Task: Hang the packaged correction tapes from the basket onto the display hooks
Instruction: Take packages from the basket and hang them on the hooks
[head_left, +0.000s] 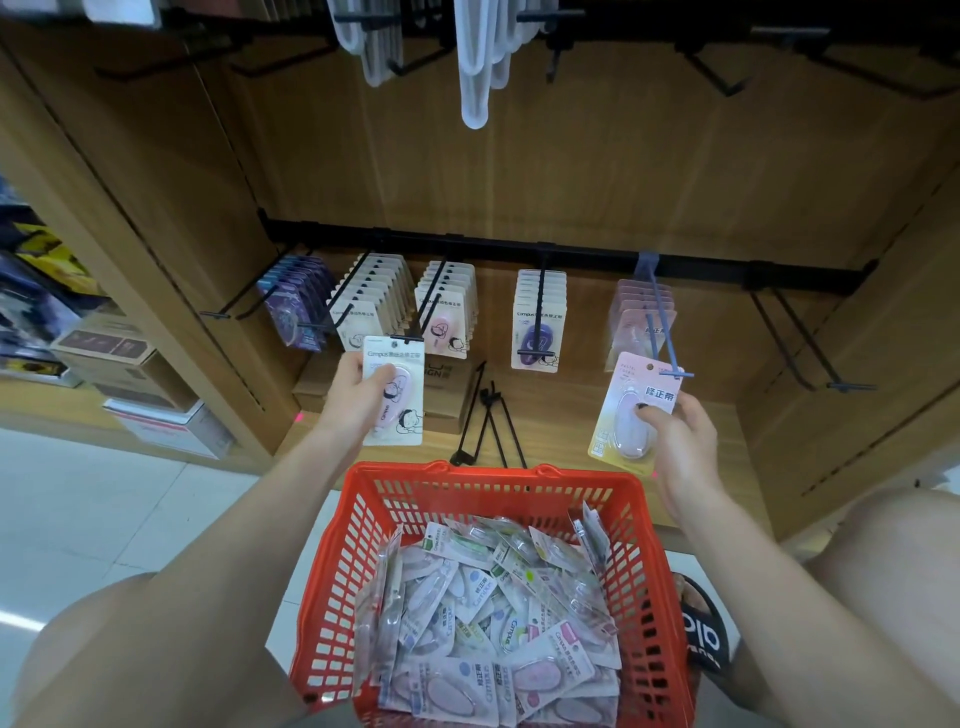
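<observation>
The left hand (358, 389) grips a white carded correction tape (393, 389), its hole at a black hook's tip (413, 332); the right hand (670, 431) pinches a pink carded tape (631, 410) beside a blue hook (670, 364), likely for threading; more fill the red plastic basket (332, 571) below

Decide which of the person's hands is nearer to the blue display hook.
Right. The right hand holds a pink packet just below the blue hook's tip; the left hand holds its packet far to the left.
</observation>
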